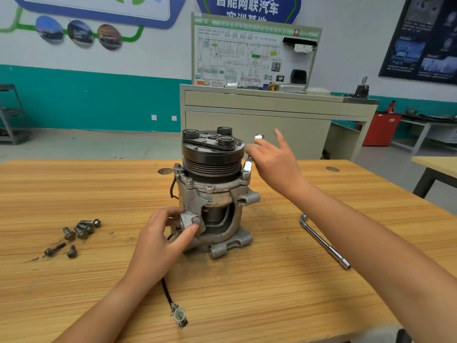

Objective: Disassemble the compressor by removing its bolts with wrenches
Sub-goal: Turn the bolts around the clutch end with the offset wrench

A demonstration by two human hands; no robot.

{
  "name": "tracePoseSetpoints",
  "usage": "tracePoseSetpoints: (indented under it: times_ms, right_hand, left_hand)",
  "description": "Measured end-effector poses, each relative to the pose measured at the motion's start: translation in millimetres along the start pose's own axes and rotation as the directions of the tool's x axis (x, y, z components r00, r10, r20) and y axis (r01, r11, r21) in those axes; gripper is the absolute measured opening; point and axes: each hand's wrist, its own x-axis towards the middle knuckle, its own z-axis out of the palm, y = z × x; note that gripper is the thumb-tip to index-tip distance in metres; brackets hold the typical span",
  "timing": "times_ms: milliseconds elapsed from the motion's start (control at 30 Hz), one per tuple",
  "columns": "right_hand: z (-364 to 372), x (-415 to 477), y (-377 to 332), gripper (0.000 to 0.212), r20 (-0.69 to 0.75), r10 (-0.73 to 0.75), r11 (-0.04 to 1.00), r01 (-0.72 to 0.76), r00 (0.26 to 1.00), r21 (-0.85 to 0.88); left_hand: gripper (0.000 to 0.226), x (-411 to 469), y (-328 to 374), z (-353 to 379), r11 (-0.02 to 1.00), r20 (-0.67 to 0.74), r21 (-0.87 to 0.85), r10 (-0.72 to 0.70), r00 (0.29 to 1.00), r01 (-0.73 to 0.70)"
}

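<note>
Compressor (212,194) upright on table (272,280); left hand (163,233) grips its lower lug (188,219). Right hand (272,159) meets a bright wrench (247,166) beside the pulley (212,154), finger closure indeterminate. Risk: the wrench slipping under load, tipping the tall housing. Wall sign (247,7) reads 智能网联汽车.

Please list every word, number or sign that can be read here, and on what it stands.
"智能网联汽车": on the blue wall sign; its second line is half hidden.
"HV": on the diagram board; its other print is too small to read.
Dark poster: text blurred, unreadable.
Compressor: no text visible.
</note>
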Motion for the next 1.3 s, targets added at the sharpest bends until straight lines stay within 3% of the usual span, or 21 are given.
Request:
tracePoseSetpoints:
  times_ms: [67,133,200,267,367,467,567,767,967,1200,1267,1300]
  right_hand:
    - [-8.4,-5.8,5.6,0.017,0.018,0.25,0.955,-0.25,0.968,0.157]
    - [-30.3,-14.6,8.2,0.026,0.097,0.477,0.801,-0.477,0.874,0.362]
    - [-56.7,-26.0,5.2,0.026,0.12,0.534,0.69,-0.513,0.837,0.511]
    - [-80.7,-39.6,-2.8,0.025,0.137,0.456,0.765,-0.466,0.879,0.444]
    - [-97.6,-52.4,-13.8,0.028,0.332,0.313,0.926,-0.364,0.89,0.102]
    - [-99.0,-48.0,-23.0,0.034,0.512,0.301,0.948,-0.312,0.805,-0.067]
    - [-97.1,-41.0,-29.8,0.036,0.568,0.29,0.955,-0.269,0.77,-0.124]
    - [-109.6,-14.0,-54.8,0.04,0.68,0.2,0.969,-0.039,0.705,-0.244]
    - [-104.2,-22.7,-20.8,0.026,0.648,0.098,0.984,0.023,0.755,-0.176]
    - [-49.7,-1.1,24.0,0.031,0.554,-0.074,0.985,0.147,0.829,-0.088]
    - [-31.4,8.3,18.7,0.026,0.446,-0.149,0.982,0.184,0.883,-0.037]
    - [-22.8,11.3,15.0,0.022,0.319,-0.183,0.982,0.189,0.93,0.013]
  left_hand:
    - [0.031,0.0,-1.5,-0.3,1.0,0.004,-0.003,-0.009,1.0,0.009]
    - [0.031,0.0,-1.7,-0.4,1.0,0.002,-0.007,-0.01,1.0,0.01]
    - [0.031,0.5,-1.2,0.1,1.0,0.0,-0.006,-0.006,1.0,0.006]
    - [0.03,0.3,-0.4,0.6,1.0,-0.001,-0.008,-0.007,1.0,0.007]
    - [0.029,-0.5,1.2,0.1,1.0,-0.002,-0.014,-0.013,1.0,0.013]
    - [0.028,-1.0,1.6,-0.7,1.0,0.002,-0.015,-0.019,1.0,0.019]
    - [0.03,-1.1,3.4,-1.4,1.0,-0.002,-0.018,-0.02,1.0,0.02]
    - [0.036,-1.5,5.4,-2.7,1.0,0.002,-0.017,-0.012,1.0,0.012]
    - [0.029,-1.3,2.1,-2.2,0.999,0.0,-0.042,-0.017,1.0,0.017]
    - [0.036,-0.2,2.0,-2.7,0.999,0.005,-0.04,0.001,1.0,0.0]
    - [0.037,-0.2,2.4,-3.5,0.999,0.007,-0.033,0.008,1.0,-0.008]
    - [0.037,-0.4,2.4,-3.7,0.999,0.01,-0.033,0.01,1.0,-0.01]
